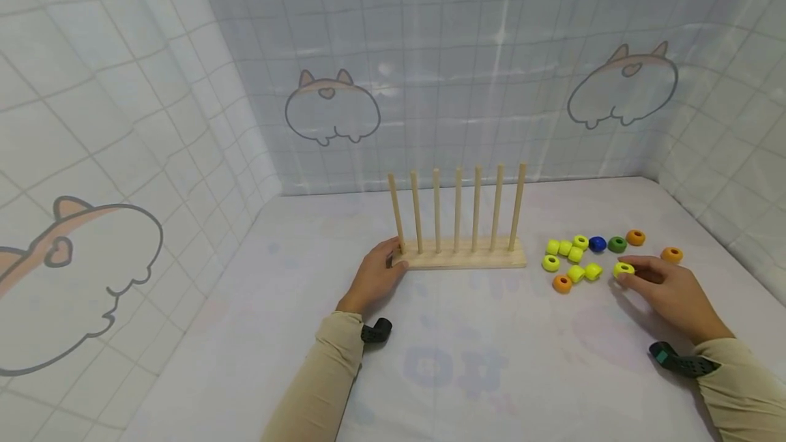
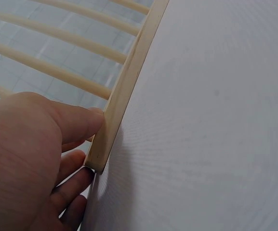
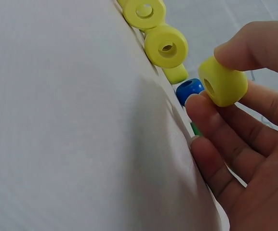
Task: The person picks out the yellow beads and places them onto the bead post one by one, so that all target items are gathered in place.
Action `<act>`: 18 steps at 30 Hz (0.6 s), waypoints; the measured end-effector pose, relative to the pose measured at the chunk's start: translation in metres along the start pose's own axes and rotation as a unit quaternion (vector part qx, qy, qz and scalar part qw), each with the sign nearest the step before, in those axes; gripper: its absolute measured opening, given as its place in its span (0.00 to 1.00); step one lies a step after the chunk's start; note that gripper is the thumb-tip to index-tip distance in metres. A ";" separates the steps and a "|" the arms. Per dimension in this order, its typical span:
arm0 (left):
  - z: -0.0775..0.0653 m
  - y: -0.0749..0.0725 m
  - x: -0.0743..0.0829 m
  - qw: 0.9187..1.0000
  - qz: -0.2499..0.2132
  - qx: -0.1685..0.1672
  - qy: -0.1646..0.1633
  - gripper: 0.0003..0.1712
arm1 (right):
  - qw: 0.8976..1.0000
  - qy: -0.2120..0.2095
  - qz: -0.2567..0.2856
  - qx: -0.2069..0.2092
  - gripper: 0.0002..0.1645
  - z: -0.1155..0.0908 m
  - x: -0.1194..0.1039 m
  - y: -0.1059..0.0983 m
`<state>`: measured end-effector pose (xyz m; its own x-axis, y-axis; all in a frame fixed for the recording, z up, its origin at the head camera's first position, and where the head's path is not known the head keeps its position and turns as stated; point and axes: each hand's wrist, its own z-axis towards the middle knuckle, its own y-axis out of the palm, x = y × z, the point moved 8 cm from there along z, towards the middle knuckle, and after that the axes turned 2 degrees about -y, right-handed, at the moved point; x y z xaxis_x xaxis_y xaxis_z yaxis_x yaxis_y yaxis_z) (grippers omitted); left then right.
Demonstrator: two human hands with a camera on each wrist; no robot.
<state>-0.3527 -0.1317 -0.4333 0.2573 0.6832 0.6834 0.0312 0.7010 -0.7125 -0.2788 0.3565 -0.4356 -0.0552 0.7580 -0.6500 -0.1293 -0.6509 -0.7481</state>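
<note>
A wooden peg rack (image 1: pixel 463 261) with a row of upright dowels stands on the table. My left hand (image 1: pixel 376 275) grips the left end of its base; in the left wrist view the thumb (image 2: pixel 83 120) presses the base's edge and the other fingers lie around its end. At the right, my right hand (image 1: pixel 675 295) pinches a yellow bead (image 3: pixel 223 82) between thumb and fingers, its hole facing sideways in the right wrist view. Several other yellow beads (image 1: pixel 575 273) lie to the left of that hand, with a blue bead (image 1: pixel 598 244) and a green bead (image 1: pixel 617 245) just beyond.
Orange beads lie around the group: one at the front (image 1: pixel 561 284), one at the back (image 1: pixel 635 237) and one behind the right hand (image 1: pixel 672 254). A pale cloth (image 1: pixel 454 333) covers the table. Tiled-pattern sheeting (image 1: pixel 467 87) with cartoon drawings encloses the back and sides.
</note>
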 end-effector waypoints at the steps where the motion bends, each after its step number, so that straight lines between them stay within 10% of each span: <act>1: 0.000 0.000 0.000 1.000 0.000 0.000 0.001 0.32 | 1.000 0.002 0.000 0.000 0.36 0.000 0.000 0.000; 18: 0.000 -0.001 0.001 1.000 0.004 0.001 0.009 0.32 | 1.000 0.015 0.002 0.003 0.38 0.000 0.000 0.002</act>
<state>-0.3523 -0.1317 -0.4318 0.2740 0.6851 0.6749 0.0263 0.6962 -0.7174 -0.2791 0.3558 -0.4370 -0.0269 0.7533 -0.6571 -0.1356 -0.6541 -0.7442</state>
